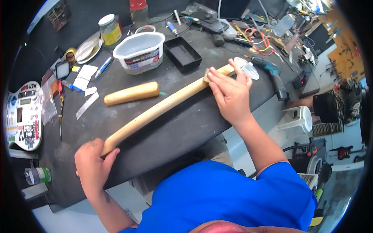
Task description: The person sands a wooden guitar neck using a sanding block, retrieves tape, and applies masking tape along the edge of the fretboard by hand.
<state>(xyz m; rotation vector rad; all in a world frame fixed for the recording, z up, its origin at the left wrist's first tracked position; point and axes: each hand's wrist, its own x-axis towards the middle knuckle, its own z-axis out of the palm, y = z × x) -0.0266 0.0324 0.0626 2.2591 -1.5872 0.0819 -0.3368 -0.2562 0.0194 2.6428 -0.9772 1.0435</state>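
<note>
A long, pale wooden stick (pixel 155 110) slants across the dark workbench, its near-left end low and its far end up by the drill. My left hand (pixel 93 163) is wrapped round the lower-left end. My right hand (pixel 232 93) presses a small tan piece of sandpaper (pixel 207 75) against the stick near its far end, fingers stretched along the wood. The palm side and part of the sandpaper are hidden. Behind the stick lies a shorter, thicker rounded wooden piece (pixel 132 93), touched by neither hand.
A white plastic tub (pixel 140 64), a black open tray (pixel 182 54) and a lidded jar (pixel 110 31) stand at the back. A cordless drill (pixel 274 73) lies right, beside tools and cables. A screwdriver (pixel 61 105) and a guitar-shaped board (pixel 25 116) are left. The workbench edge (pixel 171 153) runs before me.
</note>
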